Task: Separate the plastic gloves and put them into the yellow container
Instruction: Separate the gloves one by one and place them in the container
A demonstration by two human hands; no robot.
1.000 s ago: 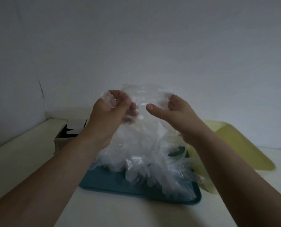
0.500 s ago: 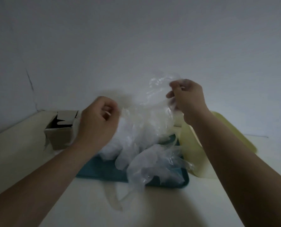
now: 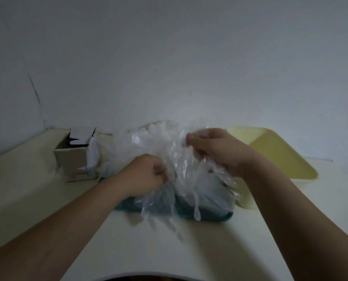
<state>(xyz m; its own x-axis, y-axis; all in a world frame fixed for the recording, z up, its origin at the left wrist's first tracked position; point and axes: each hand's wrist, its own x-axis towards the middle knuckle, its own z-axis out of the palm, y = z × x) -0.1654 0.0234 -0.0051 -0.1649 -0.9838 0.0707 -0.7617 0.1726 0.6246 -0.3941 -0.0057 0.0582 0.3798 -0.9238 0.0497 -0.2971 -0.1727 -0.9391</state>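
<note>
Gloves [image 3: 177,155] sit bunched over the tray [image 3: 209,217], just left of the container [image 3: 280,155], which shows none inside. Your left hand [image 3: 146,175] and right hand [image 3: 213,151] each pinch film with curled fingers. I judge nearly all the separating is left.

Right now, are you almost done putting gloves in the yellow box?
Not nearly. Done: nothing yet, no glove shows in the yellow container. In hand: the left hand and right hand both grip the clump of plastic gloves over the teal tray. Left: the whole pile.
</note>
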